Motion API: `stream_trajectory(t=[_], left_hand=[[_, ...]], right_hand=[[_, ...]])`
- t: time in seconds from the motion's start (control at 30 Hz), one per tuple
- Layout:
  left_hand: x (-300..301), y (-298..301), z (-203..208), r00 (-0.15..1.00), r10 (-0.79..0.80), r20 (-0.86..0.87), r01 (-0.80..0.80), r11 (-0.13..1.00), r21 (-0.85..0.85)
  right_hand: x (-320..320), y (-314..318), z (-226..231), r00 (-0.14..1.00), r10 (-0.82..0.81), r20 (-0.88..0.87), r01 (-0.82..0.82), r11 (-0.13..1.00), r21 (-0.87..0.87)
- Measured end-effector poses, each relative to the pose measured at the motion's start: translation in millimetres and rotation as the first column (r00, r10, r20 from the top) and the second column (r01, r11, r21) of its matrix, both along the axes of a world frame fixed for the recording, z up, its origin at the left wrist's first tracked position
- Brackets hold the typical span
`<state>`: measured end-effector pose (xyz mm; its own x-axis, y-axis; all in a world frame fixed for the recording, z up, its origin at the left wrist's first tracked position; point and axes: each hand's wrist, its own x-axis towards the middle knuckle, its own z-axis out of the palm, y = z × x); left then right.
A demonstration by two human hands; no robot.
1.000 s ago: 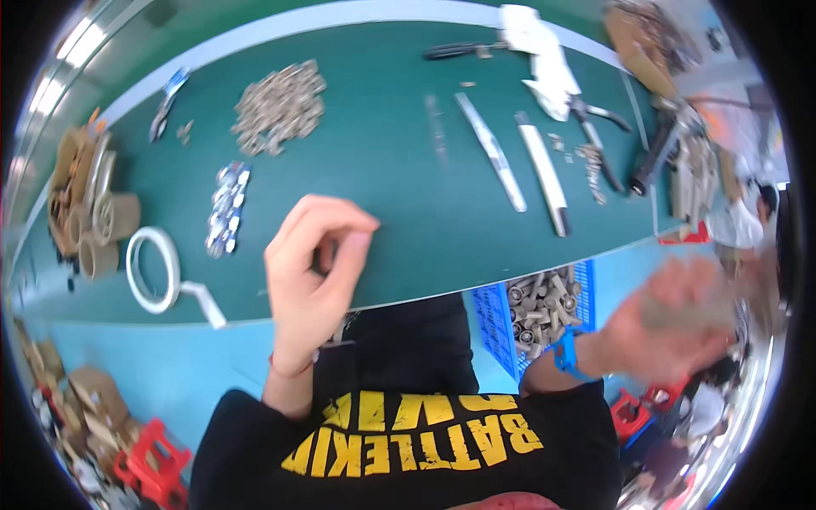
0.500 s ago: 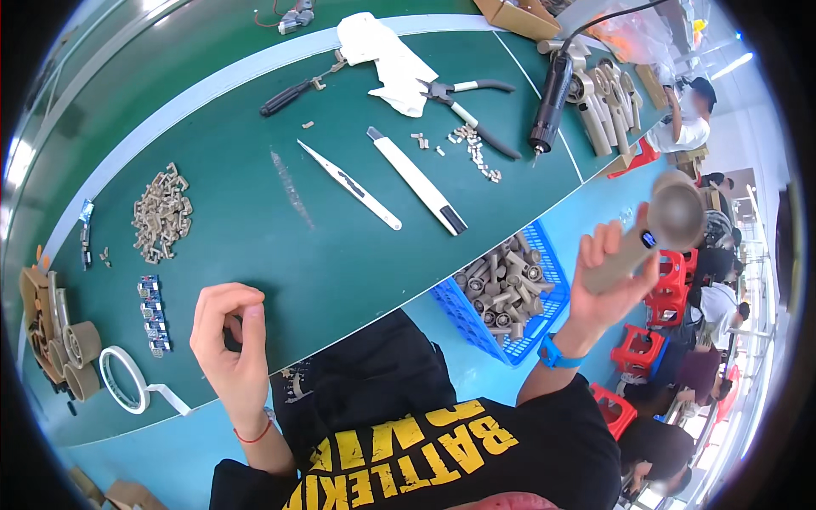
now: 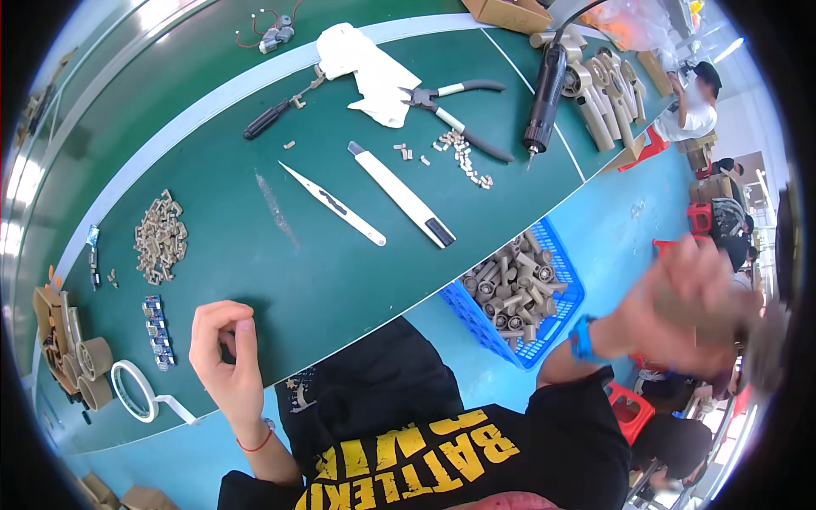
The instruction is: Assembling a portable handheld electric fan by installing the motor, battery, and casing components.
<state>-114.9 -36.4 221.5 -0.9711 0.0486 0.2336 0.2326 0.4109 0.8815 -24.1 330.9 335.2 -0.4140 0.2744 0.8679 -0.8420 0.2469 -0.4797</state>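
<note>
My right hand [image 3: 671, 310] is raised out at the far right, past the table's edge, and is smeared by motion. Its fingers are wrapped round a beige-grey handheld fan [image 3: 701, 310], whose round head is blurred at the right. My left hand [image 3: 225, 353] rests at the table's near edge, fingers curled in with the thumb against them and nothing visible inside. Nearest to it on the green table are a row of small blue circuit boards [image 3: 156, 331] and a roll of white tape [image 3: 132, 393].
White tweezers [image 3: 333, 204], a white utility knife [image 3: 404, 195], cutting pliers [image 3: 459, 110] and a screwdriver [image 3: 268, 119] lie on the table [image 3: 340, 272]. Small beige parts [image 3: 160, 238] form a heap. A black electric screwdriver [image 3: 546, 98] hangs by fan housings [image 3: 603, 98]. A blue basket [image 3: 552, 327] of housings stands beside the table.
My right hand has swung right and slightly down with the handheld fan, away from the basket, and the fan has turned. The view has shifted a little. My left hand keeps its pose.
</note>
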Motion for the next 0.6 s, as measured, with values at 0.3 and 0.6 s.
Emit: stream_trajectory(t=[0.3, 0.6], left_hand=[[-6.3, 4.8, 7.0, 1.0, 0.014, 0.015, -0.014, 0.999, -0.031], [-3.3, -0.5, 0.8, 0.999, 0.03, 0.038, -0.03, 1.0, 0.007]], right_hand=[[-121.6, 235.2, -64.7, 0.282, -0.864, 0.416, 0.668, 0.488, 0.561], [-149.5, 245.6, -86.2, 0.123, -0.914, 0.386, 0.614, 0.376, 0.694]])
